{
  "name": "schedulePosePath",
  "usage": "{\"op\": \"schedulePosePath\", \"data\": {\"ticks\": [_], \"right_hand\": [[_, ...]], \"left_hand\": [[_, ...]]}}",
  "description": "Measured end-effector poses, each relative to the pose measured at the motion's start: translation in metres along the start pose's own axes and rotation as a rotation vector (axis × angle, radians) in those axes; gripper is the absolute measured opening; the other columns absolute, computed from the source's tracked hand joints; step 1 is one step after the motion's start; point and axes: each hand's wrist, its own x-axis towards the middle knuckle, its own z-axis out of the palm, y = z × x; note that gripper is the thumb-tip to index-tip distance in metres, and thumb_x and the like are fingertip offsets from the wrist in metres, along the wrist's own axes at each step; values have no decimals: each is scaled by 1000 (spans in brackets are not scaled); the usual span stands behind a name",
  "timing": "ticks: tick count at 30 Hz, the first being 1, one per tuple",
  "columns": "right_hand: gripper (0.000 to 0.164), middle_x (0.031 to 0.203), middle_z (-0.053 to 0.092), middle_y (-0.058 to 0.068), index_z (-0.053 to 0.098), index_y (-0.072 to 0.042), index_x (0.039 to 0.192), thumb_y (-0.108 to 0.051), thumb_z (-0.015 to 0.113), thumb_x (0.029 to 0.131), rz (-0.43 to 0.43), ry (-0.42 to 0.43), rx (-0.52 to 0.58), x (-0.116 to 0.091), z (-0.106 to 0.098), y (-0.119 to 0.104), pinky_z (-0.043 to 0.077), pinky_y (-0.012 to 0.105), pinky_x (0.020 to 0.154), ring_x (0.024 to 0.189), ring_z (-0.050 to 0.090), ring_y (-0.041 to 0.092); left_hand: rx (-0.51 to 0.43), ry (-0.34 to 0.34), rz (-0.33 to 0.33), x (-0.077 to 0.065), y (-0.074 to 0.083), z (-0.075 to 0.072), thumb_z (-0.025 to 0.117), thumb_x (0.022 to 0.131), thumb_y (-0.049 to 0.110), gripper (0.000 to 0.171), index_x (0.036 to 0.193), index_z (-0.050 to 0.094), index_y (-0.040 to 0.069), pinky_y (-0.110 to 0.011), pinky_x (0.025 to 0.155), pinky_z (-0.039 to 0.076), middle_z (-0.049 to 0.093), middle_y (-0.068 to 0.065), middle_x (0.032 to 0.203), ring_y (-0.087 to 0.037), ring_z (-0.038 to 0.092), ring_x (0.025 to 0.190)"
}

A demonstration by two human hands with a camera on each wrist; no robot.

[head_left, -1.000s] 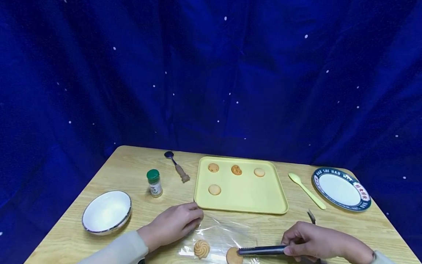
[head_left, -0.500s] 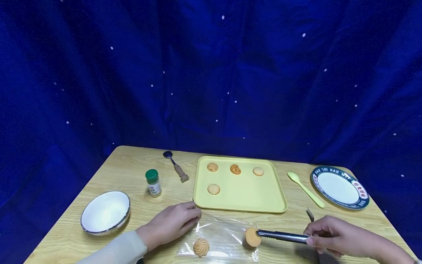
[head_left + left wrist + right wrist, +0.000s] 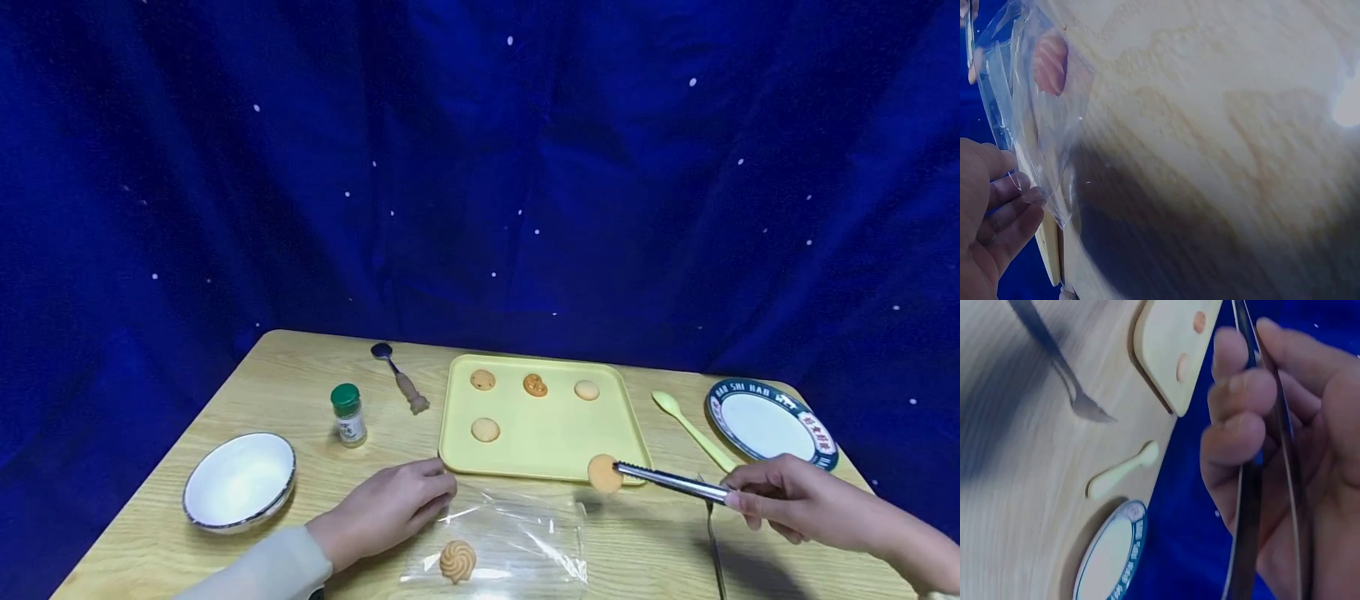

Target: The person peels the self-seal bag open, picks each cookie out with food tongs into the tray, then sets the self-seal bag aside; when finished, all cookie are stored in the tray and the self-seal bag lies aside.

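My right hand (image 3: 795, 500) holds metal tongs (image 3: 675, 482), thumb on one arm and curled fingers round the other, as the right wrist view shows. Their tips grip a round, flat cookie (image 3: 604, 473), which hangs above the table at the tray's front right edge. My left hand (image 3: 397, 504) is low at the tray's front left corner, pinching the corner of a clear plastic bag (image 3: 525, 533); the bag partly covers its fingertips in the left wrist view. A swirl cookie (image 3: 457, 561) lies in or on the bag; I cannot tell which.
The yellow tray (image 3: 555, 454) bears several cookies, three in the back row and one at front left. Left of it are a dark spoon (image 3: 405, 385), a green-capped jar (image 3: 349, 417) and a white bowl (image 3: 240, 482). Rightward are a yellow spoon (image 3: 693, 429), a fork (image 3: 712, 542) and a plate (image 3: 772, 429).
My right hand has lifted the round cookie in the tongs off the bag and carried it right and forward to the tray's edge. My left hand has stayed at the bag's corner.
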Motion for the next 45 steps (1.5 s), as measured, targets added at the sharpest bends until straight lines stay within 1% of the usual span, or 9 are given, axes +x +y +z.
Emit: {"op": "schedulePosePath", "data": {"ticks": [4, 7, 11, 14, 21, 29, 38, 41, 45], "right_hand": [[20, 64, 56, -3, 63, -17, 95, -2, 51, 98, 20, 102, -177, 24, 2, 1, 32, 12, 34, 39, 34, -3], [14, 63, 52, -15, 63, -20, 89, -10, 57, 96, 45, 222, -402, 43, 8, 1, 33, 14, 39, 49, 35, -14], [9, 62, 45, -20, 64, -24, 86, -20, 64, 93, 152, 384, -760, 65, 21, -1, 32, 19, 47, 53, 34, -8], [13, 61, 41, -18, 58, -27, 81, -25, 65, 92, 217, 438, -972, 80, 31, -2, 31, 24, 48, 53, 36, -1], [13, 69, 53, -4, 55, -15, 84, -20, 66, 89, 156, 481, -1270, 97, 50, -1, 35, 33, 38, 49, 48, 12], [12, 69, 53, -1, 53, -12, 85, -13, 64, 84, 41, 460, -1383, 103, 66, -2, 41, 31, 44, 57, 54, 16], [20, 67, 49, -5, 50, -14, 81, -4, 65, 75, -4, 431, -1434, 104, 74, -1, 39, 27, 44, 56, 50, 10], [18, 66, 49, -5, 50, -14, 81, -5, 66, 77, -5, 422, -1433, 105, 75, 0, 38, 26, 43, 55, 50, 10], [15, 65, 49, -5, 52, -14, 81, -17, 67, 84, -6, 422, -1411, 105, 74, 1, 39, 28, 43, 54, 51, 11]], "left_hand": [[-3, 2, 3, 0, 1, 0, 60, 96, 22, 7, 89, 59, 25, -15, 62, 45, 52, 14, 85, 4, 47, 72], [-1, 2, 7, 2, 2, 0, 60, 96, 22, 7, 89, 60, 24, -15, 62, 45, 53, 14, 86, 4, 48, 72], [0, -16, 5, 3, 4, 0, 61, 96, 23, 7, 89, 60, 24, -16, 61, 45, 54, 13, 86, 4, 48, 72], [2, -34, -8, 3, 5, -1, 60, 96, 23, 7, 89, 60, 24, -15, 60, 44, 53, 14, 85, 5, 47, 71], [9, -34, -4, 4, 5, -1, 60, 96, 23, 6, 90, 61, 24, -15, 60, 44, 53, 13, 85, 4, 47, 71], [14, -28, 3, 4, 7, -3, 61, 95, 22, 6, 89, 60, 24, -17, 61, 46, 55, 12, 86, 3, 49, 72], [22, -8, 15, 4, 6, -2, 61, 95, 23, 7, 89, 60, 24, -17, 62, 46, 55, 12, 86, 3, 50, 73], [30, -7, 14, 3, 5, -1, 60, 96, 23, 7, 89, 59, 24, -17, 62, 47, 54, 12, 86, 3, 50, 72], [34, -4, 23, 4, 4, -1, 59, 96, 23, 8, 89, 59, 24, -17, 61, 46, 54, 12, 84, 3, 49, 71]]}}
